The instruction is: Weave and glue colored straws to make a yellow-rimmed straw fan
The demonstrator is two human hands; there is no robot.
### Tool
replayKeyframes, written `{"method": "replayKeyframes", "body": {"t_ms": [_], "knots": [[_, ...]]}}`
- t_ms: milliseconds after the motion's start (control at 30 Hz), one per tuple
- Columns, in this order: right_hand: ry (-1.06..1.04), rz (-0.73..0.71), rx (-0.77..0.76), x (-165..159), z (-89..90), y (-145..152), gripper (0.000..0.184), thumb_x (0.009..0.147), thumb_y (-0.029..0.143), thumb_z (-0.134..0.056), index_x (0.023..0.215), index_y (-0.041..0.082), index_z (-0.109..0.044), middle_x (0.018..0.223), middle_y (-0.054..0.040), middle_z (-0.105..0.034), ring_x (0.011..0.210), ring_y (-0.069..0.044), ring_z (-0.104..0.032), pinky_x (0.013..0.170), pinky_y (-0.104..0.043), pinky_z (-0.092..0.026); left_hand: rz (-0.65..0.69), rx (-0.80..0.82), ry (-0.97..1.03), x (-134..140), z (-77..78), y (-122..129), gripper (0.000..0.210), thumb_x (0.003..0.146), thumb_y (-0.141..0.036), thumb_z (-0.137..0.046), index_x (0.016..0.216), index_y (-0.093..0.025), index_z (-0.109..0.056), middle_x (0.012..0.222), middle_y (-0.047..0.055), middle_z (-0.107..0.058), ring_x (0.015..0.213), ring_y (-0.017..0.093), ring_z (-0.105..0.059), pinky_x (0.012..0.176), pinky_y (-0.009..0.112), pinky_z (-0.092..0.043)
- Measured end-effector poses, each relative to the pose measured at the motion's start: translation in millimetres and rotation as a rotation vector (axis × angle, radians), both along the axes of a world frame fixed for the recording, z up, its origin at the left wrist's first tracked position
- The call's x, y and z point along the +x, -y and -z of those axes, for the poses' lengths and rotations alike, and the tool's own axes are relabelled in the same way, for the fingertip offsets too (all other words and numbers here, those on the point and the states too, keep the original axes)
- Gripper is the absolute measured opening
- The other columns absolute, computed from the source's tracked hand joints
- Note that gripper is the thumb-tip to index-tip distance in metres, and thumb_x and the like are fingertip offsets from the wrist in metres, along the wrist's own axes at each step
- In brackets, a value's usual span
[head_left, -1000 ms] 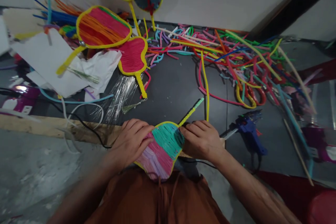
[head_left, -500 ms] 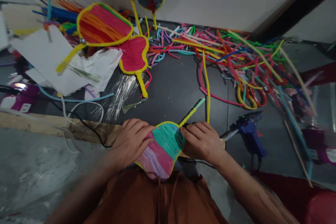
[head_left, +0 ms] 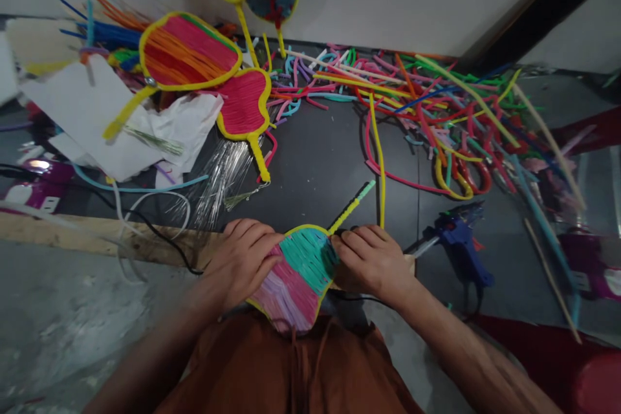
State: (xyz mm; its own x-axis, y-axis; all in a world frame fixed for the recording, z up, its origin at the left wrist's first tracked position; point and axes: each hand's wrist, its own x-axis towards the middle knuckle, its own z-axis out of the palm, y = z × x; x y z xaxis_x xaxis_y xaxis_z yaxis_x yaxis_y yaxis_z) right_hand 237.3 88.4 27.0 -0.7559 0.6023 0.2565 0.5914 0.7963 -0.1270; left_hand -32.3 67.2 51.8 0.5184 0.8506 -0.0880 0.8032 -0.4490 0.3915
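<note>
Between my hands is a petal-shaped pipe-cleaner panel [head_left: 305, 255], striped teal, pink and lilac inside a yellow border. Its stem [head_left: 352, 210], wound in yellow with a pale green tip, points up and right. My left hand [head_left: 247, 259] grips the panel's left edge, fingers together on its face and thumb lower down. At the right edge, close to the stem's base, my right hand [head_left: 371, 259] is closed with fingers curled; its fingertips are partly hidden. A long yellow pipe cleaner [head_left: 380, 168] runs down behind the right hand's knuckles; whether the hand holds it I cannot make out.
Finished panels [head_left: 191, 52] and white paper [head_left: 104, 116] lie at the left, with thin wires [head_left: 223, 174] beside them. Loose pipe cleaners [head_left: 436, 103] are heaped along the wall, scissors [head_left: 456, 178] among them. A blue glue gun [head_left: 460, 242] lies to the right. A black cable [head_left: 160, 233] crosses the table edge.
The view has shifted slightly, so the table things appear a little further left. Both hands keep their hold around the panel, with hardly any visible movement.
</note>
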Motion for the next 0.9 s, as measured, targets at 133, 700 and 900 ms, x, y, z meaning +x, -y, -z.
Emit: {"method": "replayKeyframes", "body": {"t_ms": [133,700,900], "knots": [[0.026,-0.008,-0.005,0,-0.8,1,0.016,0.092,0.017,-0.052,0.100,0.014,-0.065,0.084,-0.0054,-0.068,0.076,-0.017,-0.053,0.070,-0.033,-0.038,-0.005,0.014,-0.002,0,1.4,1,0.025,0.094,-0.032,-0.048,0.110,-0.020,-0.062,0.100,0.007,-0.063,0.097,0.024,-0.053,0.086,0.041,-0.039],[0.069,-0.004,-0.036,-3,-1.6,2,0.011,0.088,0.017,-0.057,0.095,0.016,-0.065,0.083,-0.0047,-0.065,0.074,-0.018,-0.049,0.069,-0.034,-0.035,0.106,0.075,-0.076,39,-4.8,-11,0.036,0.093,-0.031,-0.054,0.128,-0.024,-0.052,0.122,0.006,-0.060,0.110,0.026,-0.049,0.094,0.044,-0.031],[0.108,0.003,-0.075,-4,-4.0,2,0.010,0.086,0.018,-0.061,0.095,0.016,-0.065,0.084,-0.0044,-0.064,0.075,-0.019,-0.049,0.070,-0.034,-0.034,0.140,0.081,-0.142,50,-2.4,-14,0.033,0.091,-0.027,-0.056,0.124,-0.022,-0.054,0.121,0.004,-0.061,0.108,0.026,-0.048,0.093,0.046,-0.031]]}}
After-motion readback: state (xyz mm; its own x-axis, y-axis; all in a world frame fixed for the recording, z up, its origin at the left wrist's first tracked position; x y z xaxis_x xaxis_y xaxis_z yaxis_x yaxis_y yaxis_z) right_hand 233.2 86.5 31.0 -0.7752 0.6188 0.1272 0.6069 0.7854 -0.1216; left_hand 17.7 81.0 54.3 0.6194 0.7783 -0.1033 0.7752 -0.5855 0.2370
